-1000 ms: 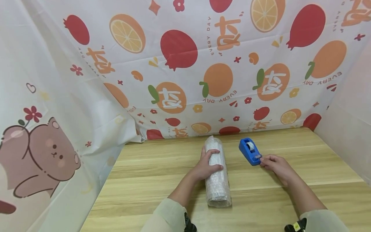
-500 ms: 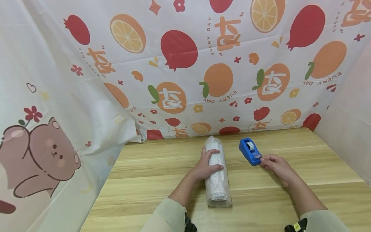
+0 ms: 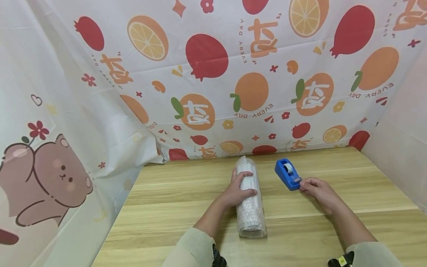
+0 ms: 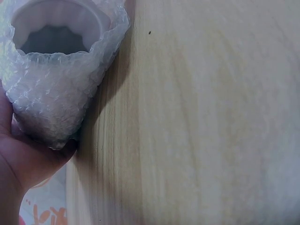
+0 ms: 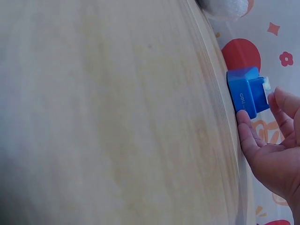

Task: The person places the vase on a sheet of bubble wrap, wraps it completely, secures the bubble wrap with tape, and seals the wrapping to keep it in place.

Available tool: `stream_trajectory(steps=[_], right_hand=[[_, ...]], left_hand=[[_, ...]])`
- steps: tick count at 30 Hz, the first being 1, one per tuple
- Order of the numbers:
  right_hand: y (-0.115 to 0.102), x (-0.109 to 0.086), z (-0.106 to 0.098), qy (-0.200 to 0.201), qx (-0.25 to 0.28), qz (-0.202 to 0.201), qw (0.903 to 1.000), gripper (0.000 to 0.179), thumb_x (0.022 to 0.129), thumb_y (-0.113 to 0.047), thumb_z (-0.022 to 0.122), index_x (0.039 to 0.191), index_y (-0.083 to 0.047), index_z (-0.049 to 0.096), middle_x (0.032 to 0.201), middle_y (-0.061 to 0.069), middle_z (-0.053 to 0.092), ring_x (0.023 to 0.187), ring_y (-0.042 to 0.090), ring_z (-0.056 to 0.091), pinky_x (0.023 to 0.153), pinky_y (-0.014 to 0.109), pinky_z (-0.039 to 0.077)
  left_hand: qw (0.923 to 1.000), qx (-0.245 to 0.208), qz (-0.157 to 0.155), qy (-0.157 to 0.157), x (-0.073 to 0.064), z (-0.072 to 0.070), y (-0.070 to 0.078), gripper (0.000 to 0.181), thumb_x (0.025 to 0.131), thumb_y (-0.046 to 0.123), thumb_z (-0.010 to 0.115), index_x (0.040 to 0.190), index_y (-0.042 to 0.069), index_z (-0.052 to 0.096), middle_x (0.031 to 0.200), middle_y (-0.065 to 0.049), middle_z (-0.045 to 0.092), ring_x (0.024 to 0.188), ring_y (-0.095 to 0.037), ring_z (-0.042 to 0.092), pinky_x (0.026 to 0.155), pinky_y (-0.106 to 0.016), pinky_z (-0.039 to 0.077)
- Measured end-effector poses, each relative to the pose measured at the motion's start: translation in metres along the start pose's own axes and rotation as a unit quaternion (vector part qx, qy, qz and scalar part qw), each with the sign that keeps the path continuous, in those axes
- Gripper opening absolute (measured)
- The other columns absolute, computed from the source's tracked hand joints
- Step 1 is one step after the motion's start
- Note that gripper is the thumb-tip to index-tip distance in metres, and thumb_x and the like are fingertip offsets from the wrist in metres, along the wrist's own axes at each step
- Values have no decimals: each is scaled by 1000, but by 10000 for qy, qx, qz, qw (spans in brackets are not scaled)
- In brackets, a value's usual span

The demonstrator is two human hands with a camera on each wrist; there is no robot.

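Observation:
A bubble-wrapped vase [image 3: 250,215] lies on its side on the wooden table. Its pale round mouth [image 4: 58,11], fluted on the inside, shows at the wrap's open end in the left wrist view. My left hand [image 3: 236,191] grips the wrapped body from the left, thumb across the top. To the right stands a blue tape dispenser [image 3: 288,175] holding a roll of clear tape [image 3: 288,168]. At its cutter end, my right hand [image 3: 319,191] pinches the tape's end between thumb and index finger. In the right wrist view, another fingertip touches the dispenser's [image 5: 243,91] lower front.
Behind the table [image 3: 160,218] hangs a white cloth [image 3: 227,89] with a fruit print, close to the far edge. A cloth with a bear print [image 3: 63,178] hangs along the left, and a plain pale wall [image 3: 400,144] borders the right.

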State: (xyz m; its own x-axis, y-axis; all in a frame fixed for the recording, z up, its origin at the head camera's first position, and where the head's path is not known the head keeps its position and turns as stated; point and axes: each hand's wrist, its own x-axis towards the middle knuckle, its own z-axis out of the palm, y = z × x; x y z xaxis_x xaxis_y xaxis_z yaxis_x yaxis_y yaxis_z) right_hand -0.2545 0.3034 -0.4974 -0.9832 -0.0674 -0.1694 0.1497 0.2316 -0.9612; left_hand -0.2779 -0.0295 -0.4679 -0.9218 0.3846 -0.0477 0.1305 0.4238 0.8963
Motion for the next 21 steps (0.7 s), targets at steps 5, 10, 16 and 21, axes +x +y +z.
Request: stream_trajectory(steps=[5, 10, 16, 21], right_hand=[[0, -1, 0, -33, 45, -38, 10000, 41, 98, -35, 59, 110, 4, 59, 106, 1, 63, 98, 7, 60, 86, 20, 52], [1, -2, 0, -40, 0, -73, 10000, 43, 99, -36, 58, 111, 5, 58, 105, 2, 63, 98, 6, 59, 86, 19, 51], [2, -1, -1, -43, 167, -160, 9997, 35, 98, -33, 60, 107, 2, 61, 105, 1, 63, 97, 5, 60, 86, 19, 51], [2, -2, -1, -95, 403, -234, 9989, 32, 98, -30, 60, 103, 2, 61, 106, -6, 63, 99, 3, 61, 87, 18, 52]], left_hand=[[10000, 17, -10, -15, 0, -1, 0, 55, 83, 35, 74, 132, 37, 50, 164, -8, -14, 147, -40, 14, 107, -61, 33], [10000, 23, -38, -27, 1, -1, 0, 55, 83, 35, 74, 132, 38, 50, 164, -6, -14, 146, -40, 14, 107, -62, 33], [10000, 26, -71, -38, 1, 0, 0, 54, 84, 35, 74, 132, 39, 50, 164, -6, -14, 146, -41, 15, 107, -63, 33], [9999, 25, -90, -39, 0, -1, 1, 54, 83, 36, 74, 132, 39, 50, 164, -5, -14, 146, -40, 15, 107, -62, 33]])
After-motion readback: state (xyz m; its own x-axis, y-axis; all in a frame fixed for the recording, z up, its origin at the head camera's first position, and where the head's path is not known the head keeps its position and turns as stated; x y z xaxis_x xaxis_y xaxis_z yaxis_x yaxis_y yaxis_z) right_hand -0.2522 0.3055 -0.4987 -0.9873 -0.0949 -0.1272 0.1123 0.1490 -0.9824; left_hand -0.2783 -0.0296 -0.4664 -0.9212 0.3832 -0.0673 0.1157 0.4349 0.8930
